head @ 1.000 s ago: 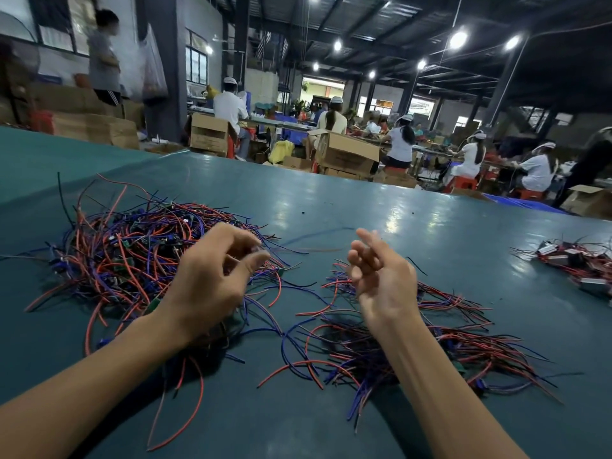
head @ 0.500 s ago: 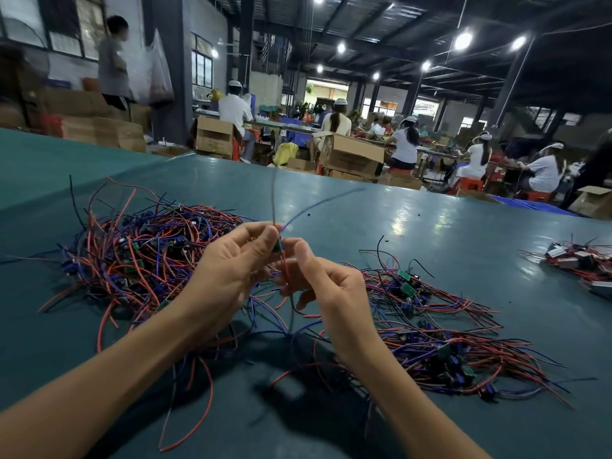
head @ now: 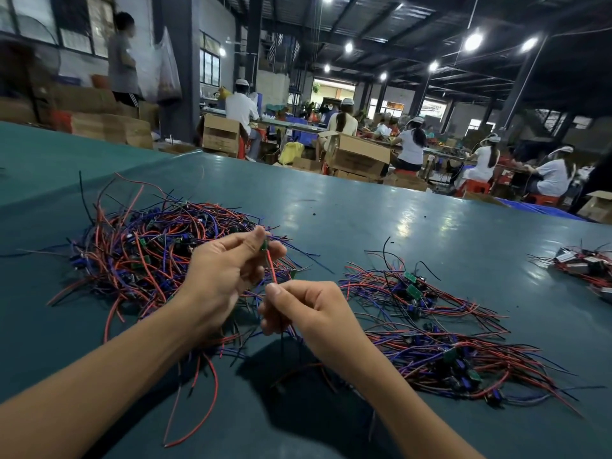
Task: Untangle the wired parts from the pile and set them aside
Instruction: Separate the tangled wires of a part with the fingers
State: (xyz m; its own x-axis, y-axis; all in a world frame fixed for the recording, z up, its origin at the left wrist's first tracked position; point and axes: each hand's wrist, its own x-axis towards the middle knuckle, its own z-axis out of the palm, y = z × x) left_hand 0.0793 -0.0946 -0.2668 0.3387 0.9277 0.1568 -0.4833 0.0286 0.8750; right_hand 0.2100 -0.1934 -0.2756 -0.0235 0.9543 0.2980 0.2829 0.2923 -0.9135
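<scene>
A big tangled pile (head: 149, 250) of red, blue and black wires with small green boards lies on the left of the teal table (head: 381, 220). A flatter heap of sorted wired parts (head: 440, 336) spreads on the right. My left hand (head: 225, 276) pinches the small green board of one wired part (head: 270, 263) above the table, between thumb and fingers. My right hand (head: 304, 313), just below it, is closed around that part's red wire and the other strands, which hang down from the fist.
A third small heap of parts with black and white pieces (head: 586, 270) lies at the table's right edge. Loose red wire ends (head: 205, 392) trail toward me from the big pile. Beyond the table's far edge are cardboard boxes (head: 357, 157) and seated workers.
One second ago both hands were apart; then they met around a part with its wires sticking up. Now my right hand has slid down along the wires, pulling them straight below my left hand.
</scene>
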